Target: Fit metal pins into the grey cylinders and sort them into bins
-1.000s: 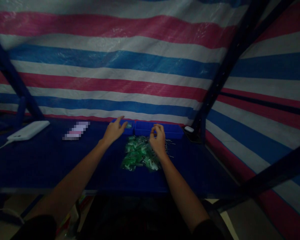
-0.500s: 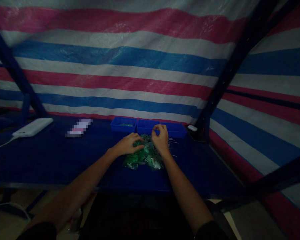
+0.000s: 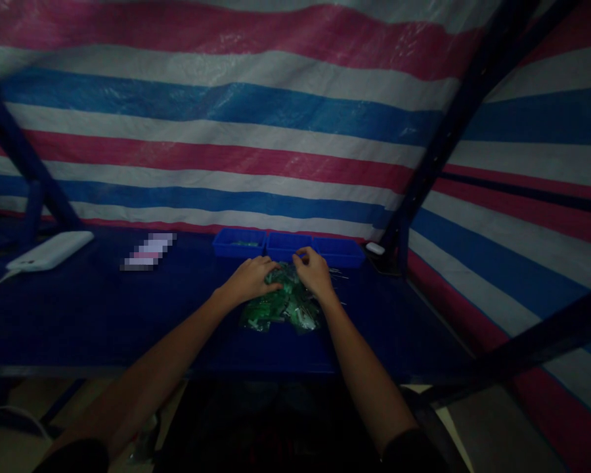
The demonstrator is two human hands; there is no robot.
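A heap of small clear and green plastic packets (image 3: pixel 280 305) lies on the blue table in front of me. My left hand (image 3: pixel 249 279) rests at the heap's left edge, its thumb and fingers apart. At the far right side of the heap, my right hand (image 3: pixel 315 272) has thumb and forefinger pinched together; whatever is between them is too small and dark to make out. Thin metal-looking pins (image 3: pixel 339 273) lie scattered just to the right of that hand.
Three blue bins stand in a row behind the heap: a left bin (image 3: pixel 221 248) with small pieces inside, a middle bin (image 3: pixel 276 246) and a right bin (image 3: pixel 347 253). A white power strip (image 3: pixel 54 251), a blurred-out item (image 3: pixel 150 251) and a small white case (image 3: pixel 375 248) sit on the table.
My right hand has tilted lower and turned its pinched fingers leftward over the heap. My left hand stays almost in place. The whole view has shifted slightly.
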